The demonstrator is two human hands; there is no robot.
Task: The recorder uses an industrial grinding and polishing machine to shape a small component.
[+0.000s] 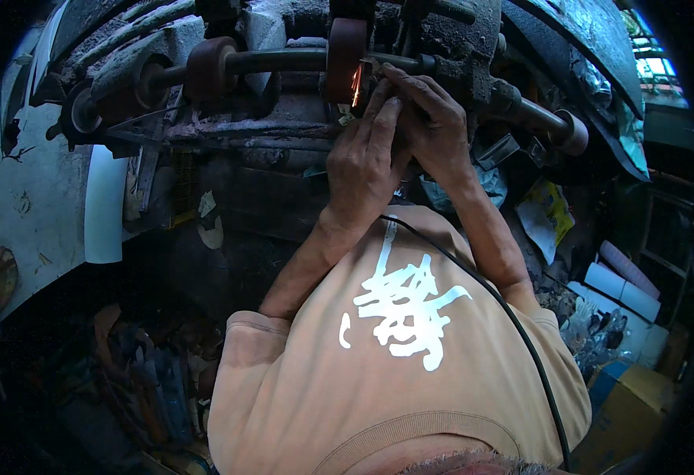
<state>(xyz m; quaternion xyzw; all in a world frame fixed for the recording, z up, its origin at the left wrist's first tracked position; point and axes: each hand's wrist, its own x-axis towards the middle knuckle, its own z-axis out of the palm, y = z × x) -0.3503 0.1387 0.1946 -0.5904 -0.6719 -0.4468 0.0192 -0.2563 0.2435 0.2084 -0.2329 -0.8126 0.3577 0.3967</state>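
A reddish grinding wheel [347, 59] sits on a long metal shaft [283, 60] in front of me. Orange sparks [356, 85] streak down its right side. My left hand [364, 154] is closed just below that side of the wheel, its fingers bent up toward the sparks. Beside it, my right hand [440, 131] is closed too, with thumb and forefinger pinched close to the wheel's edge. Both hands press together around something small whose kind I cannot make out; the fingers cover most of it.
More wheels ride on the shaft, one reddish wheel [208, 67] to the left and a small one [575, 133] at the right end. A black cable [473, 273] runs across my shirt. A cardboard box [628, 412] stands at lower right, and dark clutter [153, 380] lies at lower left.
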